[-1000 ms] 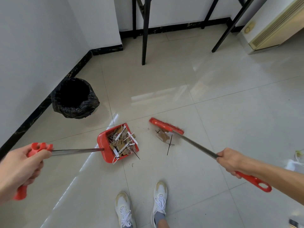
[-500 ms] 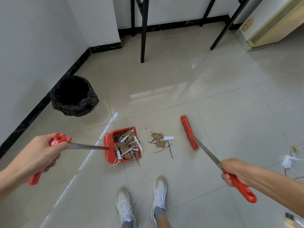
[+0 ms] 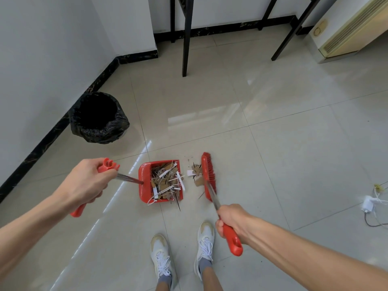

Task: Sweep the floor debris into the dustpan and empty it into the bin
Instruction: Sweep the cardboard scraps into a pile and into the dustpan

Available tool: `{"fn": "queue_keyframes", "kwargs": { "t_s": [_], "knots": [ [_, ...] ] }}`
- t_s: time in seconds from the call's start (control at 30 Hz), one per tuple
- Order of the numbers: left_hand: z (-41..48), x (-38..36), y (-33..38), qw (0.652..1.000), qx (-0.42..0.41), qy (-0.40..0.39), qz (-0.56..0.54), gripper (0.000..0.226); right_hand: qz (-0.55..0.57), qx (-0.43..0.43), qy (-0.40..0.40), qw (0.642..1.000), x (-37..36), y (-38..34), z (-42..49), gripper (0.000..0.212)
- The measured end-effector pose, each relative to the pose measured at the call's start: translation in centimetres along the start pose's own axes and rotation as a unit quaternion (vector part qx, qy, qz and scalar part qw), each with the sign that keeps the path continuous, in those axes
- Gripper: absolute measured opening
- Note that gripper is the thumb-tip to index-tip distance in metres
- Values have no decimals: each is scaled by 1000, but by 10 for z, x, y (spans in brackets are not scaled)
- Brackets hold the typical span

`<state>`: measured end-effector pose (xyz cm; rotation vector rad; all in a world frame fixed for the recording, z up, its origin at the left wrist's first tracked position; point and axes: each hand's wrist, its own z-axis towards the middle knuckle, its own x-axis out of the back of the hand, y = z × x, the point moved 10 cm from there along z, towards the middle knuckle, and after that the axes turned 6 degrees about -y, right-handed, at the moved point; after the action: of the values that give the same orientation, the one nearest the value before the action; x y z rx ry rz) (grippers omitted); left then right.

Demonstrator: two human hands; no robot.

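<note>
A red dustpan (image 3: 144,181) sits on the tiled floor ahead of my feet, filled with cardboard scraps, white strips and thin sticks. My left hand (image 3: 84,183) grips the red top of its long metal handle. My right hand (image 3: 232,220) grips the red handle of the broom, whose red head (image 3: 208,175) stands just right of the pan's mouth. A few loose scraps (image 3: 195,172) lie between the broom head and the pan. A bin lined with a black bag (image 3: 98,118) stands by the left wall.
Black table legs (image 3: 185,36) stand on the floor at the back. A cream cabinet (image 3: 348,32) is at the upper right. A white charger with its cord (image 3: 368,205) lies on the floor at the right. My white shoes (image 3: 161,255) are below the pan.
The broom head swung out to the right and has now come back left, pushing the loose scraps up close to the dustpan's mouth. The dustpan has turned a little.
</note>
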<state>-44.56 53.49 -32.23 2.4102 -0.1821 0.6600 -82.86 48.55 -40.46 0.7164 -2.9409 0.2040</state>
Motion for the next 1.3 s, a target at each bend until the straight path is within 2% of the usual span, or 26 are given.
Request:
{"fn": "queue_keyframes", "kwargs": {
  "t_s": [0.23,0.43,0.57,0.77,0.97,1.17,1.3],
  "knots": [
    [-1,-11,1,1000,4,-4,-26,18,-48,-36,-104,993,-66,10,-9,13],
    [-1,-18,0,999,4,-14,-41,13,-78,-18,-118,990,-50,9,-30,10],
    [3,-19,0,998,20,-41,-37,16,-108,-26,-130,985,-35,12,-38,17],
    [6,-14,-1,995,56,-82,-11,23,-175,5,-91,980,7,2,-47,24],
    [5,-18,-3,992,68,-100,22,16,-230,41,-37,972,61,-12,-68,18],
    [5,-20,-1,992,74,-102,20,17,-218,25,38,975,97,-17,-50,19],
    [7,-22,1,993,73,-93,27,15,-197,24,57,978,78,-11,-24,16]
  ]
}}
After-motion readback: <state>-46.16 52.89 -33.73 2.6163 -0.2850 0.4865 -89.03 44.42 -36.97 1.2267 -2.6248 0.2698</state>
